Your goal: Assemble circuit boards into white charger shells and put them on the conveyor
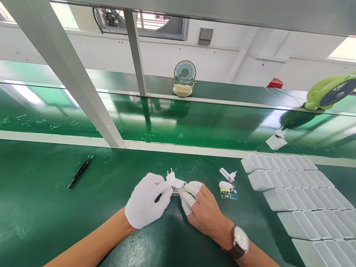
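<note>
My left hand, in a white glove, and my right hand, bare but with white finger cots, meet over the green mat. Together they pinch a small white plug part whose two metal pins point up. Both hands are closed on it. Just to the right lie a small green circuit board with a white piece on it and another white plug part. A wristwatch sits on my right wrist.
Black tweezers lie at the left. Rows of white charger shells fill the right side. A white plug part rests on the green conveyor belt. Two fans stand behind. A slanted metal post crosses the left.
</note>
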### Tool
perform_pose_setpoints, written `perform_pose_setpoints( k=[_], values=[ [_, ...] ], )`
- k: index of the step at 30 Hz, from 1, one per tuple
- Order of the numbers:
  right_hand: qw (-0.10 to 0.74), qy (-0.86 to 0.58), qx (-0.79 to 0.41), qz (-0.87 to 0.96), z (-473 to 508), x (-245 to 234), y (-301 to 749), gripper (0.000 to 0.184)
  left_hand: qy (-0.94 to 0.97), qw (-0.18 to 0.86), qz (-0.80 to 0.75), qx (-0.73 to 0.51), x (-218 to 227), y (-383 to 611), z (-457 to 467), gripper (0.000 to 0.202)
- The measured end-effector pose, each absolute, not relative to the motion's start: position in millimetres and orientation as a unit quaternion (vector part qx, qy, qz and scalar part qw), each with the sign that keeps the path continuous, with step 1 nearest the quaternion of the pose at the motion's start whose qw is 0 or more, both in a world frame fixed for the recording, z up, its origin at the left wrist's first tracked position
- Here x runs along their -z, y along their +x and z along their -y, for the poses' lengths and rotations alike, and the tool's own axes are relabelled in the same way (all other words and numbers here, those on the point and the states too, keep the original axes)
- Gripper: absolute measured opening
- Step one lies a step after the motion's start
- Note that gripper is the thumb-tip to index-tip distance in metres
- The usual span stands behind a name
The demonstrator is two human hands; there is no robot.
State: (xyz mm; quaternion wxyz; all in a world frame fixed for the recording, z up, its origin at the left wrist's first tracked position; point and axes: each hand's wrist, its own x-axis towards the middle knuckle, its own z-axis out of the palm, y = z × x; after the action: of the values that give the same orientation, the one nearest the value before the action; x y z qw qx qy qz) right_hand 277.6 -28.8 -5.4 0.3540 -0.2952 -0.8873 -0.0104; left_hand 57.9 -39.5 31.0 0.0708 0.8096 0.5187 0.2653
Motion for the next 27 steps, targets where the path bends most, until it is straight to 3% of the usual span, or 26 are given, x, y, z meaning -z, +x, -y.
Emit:
perform_pose_setpoints(
  k=[2, 5, 9, 11, 14, 16, 20, 23, 27],
  values=[
    [0.352, -0.319, -0.026, 0.879, 28, 4, 278, 0.037, 0.754, 0.087, -0.560, -0.333, -28, 52, 36, 0.003],
    [0.346, -0.351, -0.068, 0.867, 26, 2, 277, 0.043, 0.713, 0.123, -0.582, -0.372, -22, 48, 31, 0.021],
    [0.304, -0.349, -0.179, 0.868, 22, 3, 275, 0.047, 0.712, 0.204, -0.587, -0.325, -17, 51, 29, 0.026],
    [0.345, -0.361, -0.292, 0.816, 21, 4, 272, 0.043, 0.709, 0.247, -0.582, -0.312, -18, 55, 31, 0.033],
    [0.428, -0.375, -0.537, 0.623, 22, 2, 268, 0.043, 0.725, 0.282, -0.543, -0.317, -22, 62, 37, 0.069],
    [0.429, -0.355, -0.673, 0.487, 24, -3, 265, 0.043, 0.742, 0.274, -0.516, -0.329, -23, 66, 42, 0.083],
    [0.401, -0.316, -0.776, 0.370, 28, -11, 263, 0.035, 0.750, 0.240, -0.504, -0.355, -23, 73, 50, 0.079],
    [0.394, -0.315, -0.791, 0.346, 30, -12, 263, 0.032, 0.760, 0.219, -0.488, -0.369, -24, 75, 52, 0.078],
    [0.377, -0.317, -0.802, 0.339, 33, -11, 261, 0.038, 0.767, 0.196, -0.472, -0.389, -30, 75, 53, 0.060]
  ],
)
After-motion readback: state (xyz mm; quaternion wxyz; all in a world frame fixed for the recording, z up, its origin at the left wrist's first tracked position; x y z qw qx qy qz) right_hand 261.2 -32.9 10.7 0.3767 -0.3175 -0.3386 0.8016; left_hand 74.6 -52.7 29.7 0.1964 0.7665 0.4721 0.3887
